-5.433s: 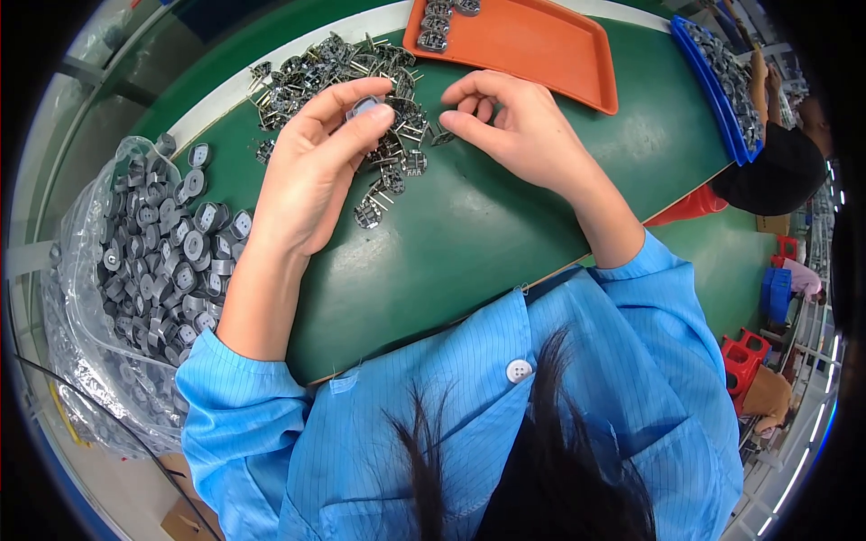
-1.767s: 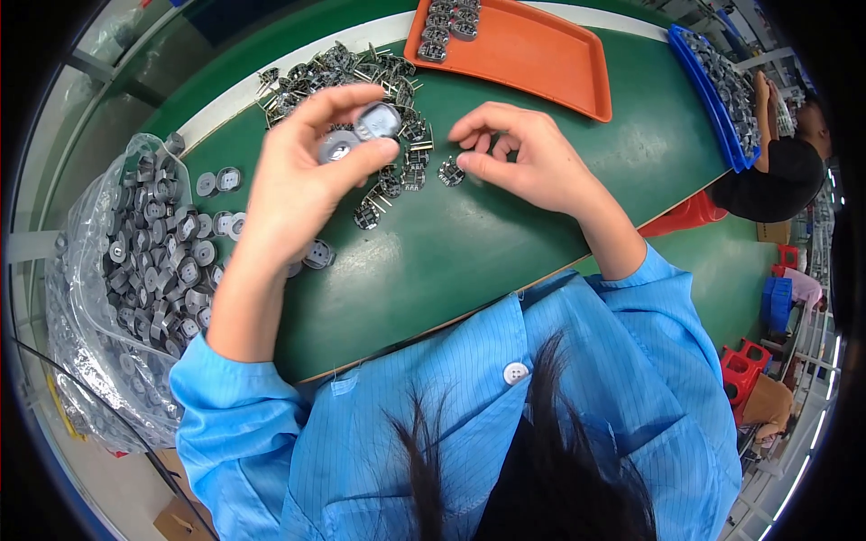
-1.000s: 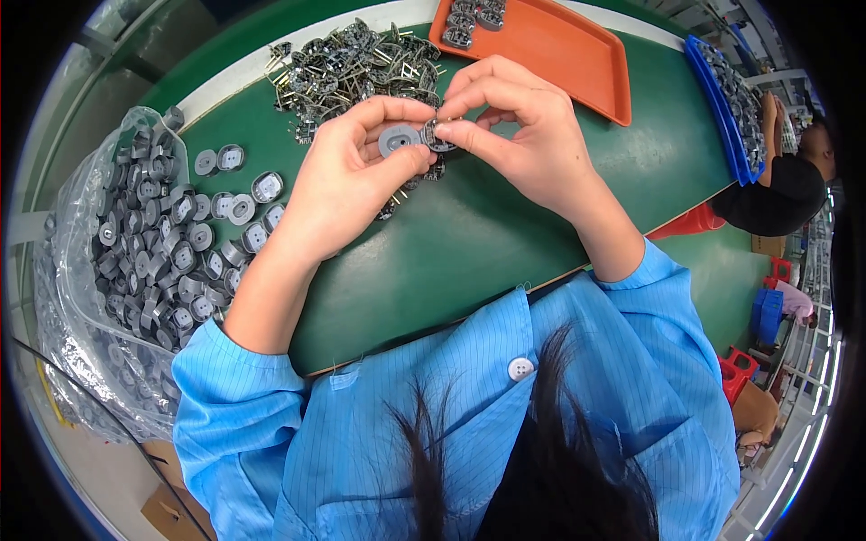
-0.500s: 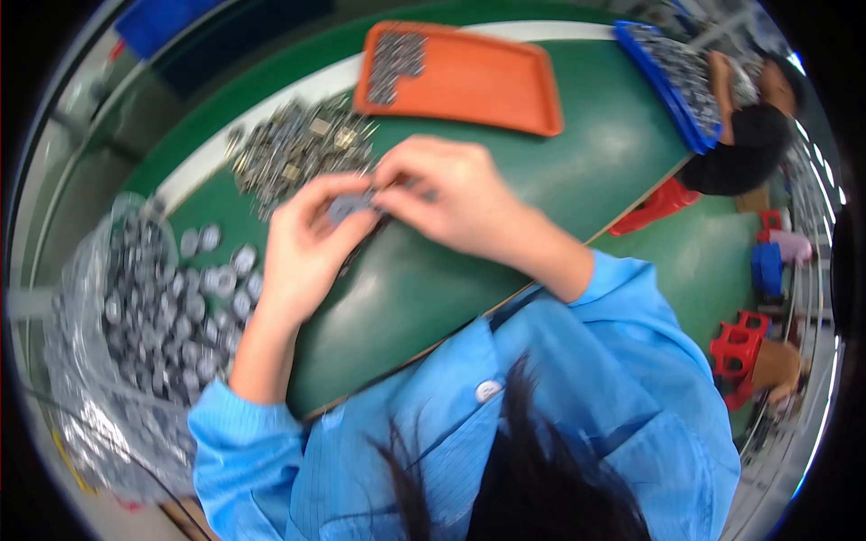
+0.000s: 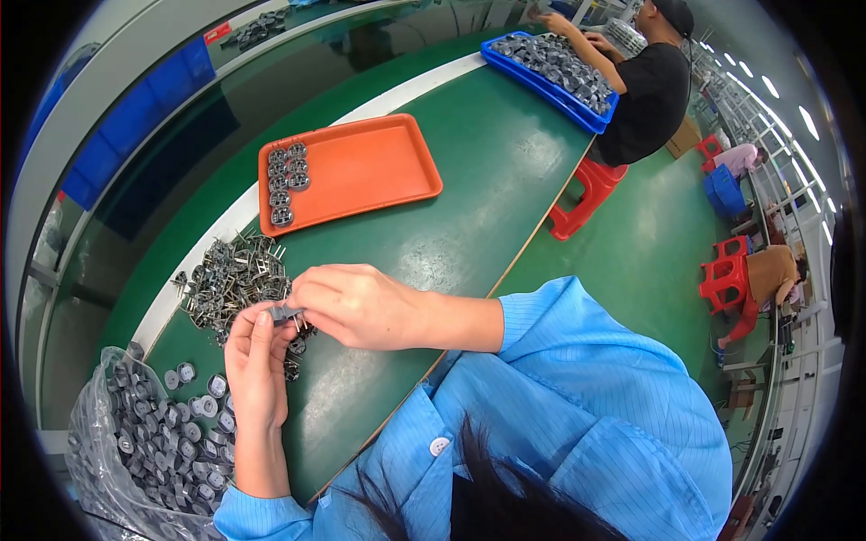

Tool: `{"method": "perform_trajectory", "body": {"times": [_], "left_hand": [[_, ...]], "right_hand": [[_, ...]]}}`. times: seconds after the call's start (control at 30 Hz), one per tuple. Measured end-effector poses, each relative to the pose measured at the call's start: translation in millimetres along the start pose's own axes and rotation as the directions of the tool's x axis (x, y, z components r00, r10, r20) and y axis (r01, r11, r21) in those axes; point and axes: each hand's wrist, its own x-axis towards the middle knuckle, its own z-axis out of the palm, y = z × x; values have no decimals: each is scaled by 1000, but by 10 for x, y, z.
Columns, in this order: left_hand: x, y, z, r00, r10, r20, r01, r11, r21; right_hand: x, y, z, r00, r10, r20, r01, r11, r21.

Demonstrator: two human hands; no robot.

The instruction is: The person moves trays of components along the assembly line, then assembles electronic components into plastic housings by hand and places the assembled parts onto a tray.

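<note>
A small grey plastic part (image 5: 285, 314) with thin metal pins at its right side is held up between both hands over the table. My left hand (image 5: 256, 370) is closed, pinching the part from below between thumb and fingers. My right hand (image 5: 365, 308) comes from the right, its fingertips pressed together at the part's pin side and partly hiding it. Just behind the hands lies a heap of metal-pinned pieces (image 5: 230, 279), several reaching under the fingers. Near my left forearm, round grey plastic caps (image 5: 171, 433) fill a clear plastic bag, with a few loose beside it.
An orange tray (image 5: 370, 185) holds finished-looking round parts along its left side. Farther off, a blue tray (image 5: 550, 77) heaped with grey parts stands before a person in black (image 5: 654, 95) on a red stool (image 5: 591, 194). The green table's edge runs along my front.
The view has shifted, so the trays and heaps appear elsewhere in the picture. Both hands still hold the grey part together; its pins now show beside my right fingertips.
</note>
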Motion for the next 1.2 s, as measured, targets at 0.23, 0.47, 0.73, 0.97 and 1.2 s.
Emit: {"method": "perform_trajectory", "body": {"times": [0.23, 0.47, 0.73, 0.97, 1.2], "left_hand": [[-83, 5, 23, 996, -13, -91, 13, 1000, 2], [19, 44, -11, 996, 86, -35, -85, 996, 31], [26, 103, -87, 995, 94, -43, -96, 994, -52], [94, 151, -178, 999, -23, 23, 25, 992, -128], [86, 124, -205, 1000, -27, 13, 28, 996, -80]], "right_hand": [[-176, -12, -3, 998, 61, 35, -63, 996, 63], [336, 950, -469, 743, 664, 77, -662, 716, 221], [589, 1346, -225, 638, 760, 123, -738, 649, -184], [647, 1280, -202, 701, 713, 7, -680, 671, -295], [291, 417, -47, 876, 298, 378, -333, 943, 28]]}}
